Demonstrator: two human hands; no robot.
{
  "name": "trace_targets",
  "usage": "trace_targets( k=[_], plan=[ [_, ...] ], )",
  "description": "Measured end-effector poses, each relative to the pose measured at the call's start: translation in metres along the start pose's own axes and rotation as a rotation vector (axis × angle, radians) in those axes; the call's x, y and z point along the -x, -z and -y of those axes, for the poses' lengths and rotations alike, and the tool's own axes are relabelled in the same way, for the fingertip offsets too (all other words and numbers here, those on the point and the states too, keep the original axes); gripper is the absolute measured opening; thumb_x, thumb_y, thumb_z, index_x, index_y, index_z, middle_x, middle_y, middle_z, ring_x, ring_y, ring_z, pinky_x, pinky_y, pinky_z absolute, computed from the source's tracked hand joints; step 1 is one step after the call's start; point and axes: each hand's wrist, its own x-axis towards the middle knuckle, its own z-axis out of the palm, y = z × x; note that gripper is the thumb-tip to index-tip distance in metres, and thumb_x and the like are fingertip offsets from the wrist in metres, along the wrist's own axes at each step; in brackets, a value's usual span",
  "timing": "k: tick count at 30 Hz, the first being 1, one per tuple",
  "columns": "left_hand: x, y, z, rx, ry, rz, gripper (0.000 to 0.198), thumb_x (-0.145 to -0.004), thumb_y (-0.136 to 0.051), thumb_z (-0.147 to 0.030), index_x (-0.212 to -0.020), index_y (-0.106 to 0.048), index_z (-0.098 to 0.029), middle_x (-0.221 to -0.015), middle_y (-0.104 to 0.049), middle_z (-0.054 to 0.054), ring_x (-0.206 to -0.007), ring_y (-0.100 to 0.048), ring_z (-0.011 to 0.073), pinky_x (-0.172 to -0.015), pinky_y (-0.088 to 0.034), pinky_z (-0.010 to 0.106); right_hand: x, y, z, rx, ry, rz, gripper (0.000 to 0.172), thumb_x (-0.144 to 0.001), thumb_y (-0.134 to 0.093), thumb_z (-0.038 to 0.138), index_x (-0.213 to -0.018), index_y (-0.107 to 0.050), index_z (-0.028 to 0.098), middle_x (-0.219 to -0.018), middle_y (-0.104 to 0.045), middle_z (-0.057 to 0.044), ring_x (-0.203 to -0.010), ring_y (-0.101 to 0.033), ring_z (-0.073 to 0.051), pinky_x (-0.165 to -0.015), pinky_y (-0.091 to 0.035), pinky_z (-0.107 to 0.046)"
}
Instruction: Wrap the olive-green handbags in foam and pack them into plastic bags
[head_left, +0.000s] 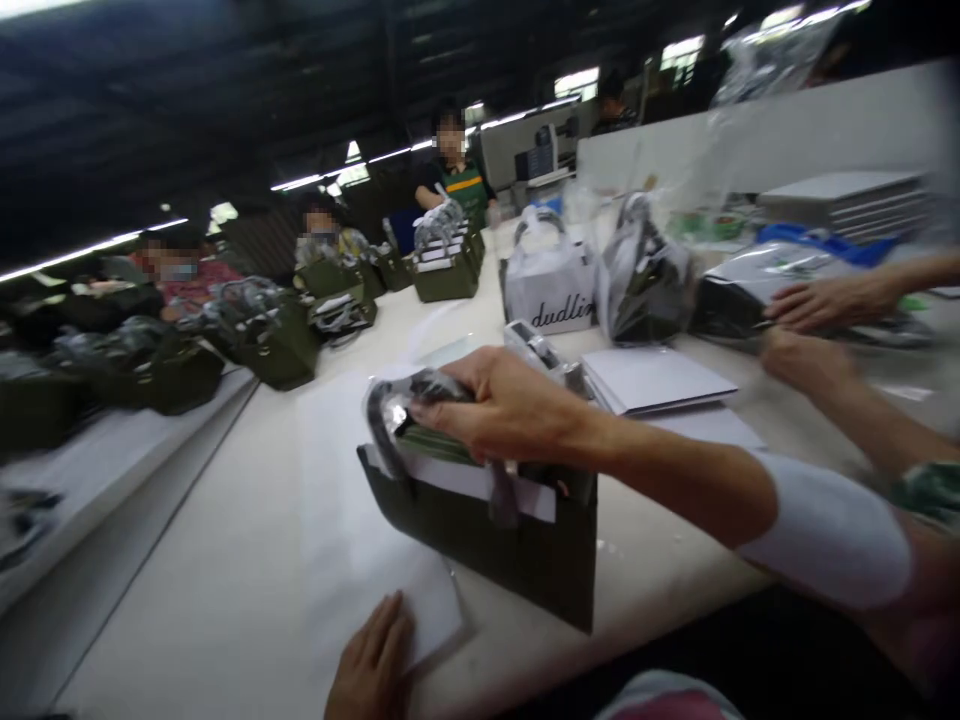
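My right hand [495, 405] is closed round the wrapped handles of a dark olive handbag [487, 545], which stands tilted on the table. Clear plastic covers the handles, and a white strip runs along the bag's top edge. To the left of the handbag, and partly behind it, lies a large white sheet or flat cloth bag [337, 500]; which of the two I cannot tell. My left hand [371, 660] rests on its near edge, fingers stretched out and holding nothing.
Several olive handbags [277, 335] line the left side. A white printed bag [551, 280], a plastic-wrapped bag [649, 275] and a white board stack [656, 380] stand beyond. At right, a co-worker's hands [817, 300] touch a plastic-covered bag. Other people work behind.
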Motion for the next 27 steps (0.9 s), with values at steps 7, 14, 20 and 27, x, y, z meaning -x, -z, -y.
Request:
trace_targets(
  k=[7, 14, 20, 27],
  plan=[
    [0.004, 0.033, -0.04, 0.047, 0.211, 0.019, 0.033, -0.083, -0.041, -0.007, -0.112, -0.055, -0.018, -0.104, -0.062, 0.009, -0.105, -0.054, 0.02, -0.083, -0.051, 0.034, -0.044, -0.029, 0.026, -0.13, 0.273, 0.201, 0.022, -0.078, -0.054, 0.029, -0.069, -0.059, 0.009, -0.044, -0.041, 0.005, -0.042, -0.037, -0.002, -0.042, -0.027, -0.014],
    [0.024, 0.042, -0.053, 0.136, 0.299, 0.033, 0.028, -0.085, -0.04, -0.012, -0.104, -0.06, -0.018, -0.105, -0.062, 0.008, -0.104, -0.053, 0.0197, -0.085, -0.049, 0.035, -0.061, -0.098, 0.044, -0.167, 0.422, 0.465, 0.025, -0.08, -0.05, 0.032, -0.073, -0.06, 0.009, -0.047, -0.045, 0.005, -0.044, -0.041, -0.003, -0.043, -0.028, -0.014],
    [0.038, 0.039, -0.058, 0.195, 0.387, 0.018, 0.032, -0.085, -0.037, -0.012, -0.109, -0.058, -0.02, -0.103, -0.063, 0.005, -0.094, -0.056, 0.0172, -0.08, -0.05, 0.034, -0.064, -0.149, 0.025, -0.153, 0.312, 0.663, 0.018, -0.079, -0.051, 0.026, -0.071, -0.058, 0.011, -0.046, -0.046, 0.006, -0.041, -0.044, -0.004, -0.039, -0.029, -0.014],
    [0.044, 0.034, -0.062, 0.245, 0.446, 0.008, 0.031, -0.083, -0.042, -0.014, -0.109, -0.057, -0.02, -0.105, -0.062, 0.004, -0.098, -0.054, 0.0165, -0.084, -0.047, 0.033, -0.059, -0.152, 0.026, -0.11, 0.299, 0.575, 0.026, -0.081, -0.051, 0.034, -0.067, -0.06, 0.013, -0.045, -0.047, 0.004, -0.041, -0.041, -0.005, -0.039, -0.029, -0.016]
  ],
)
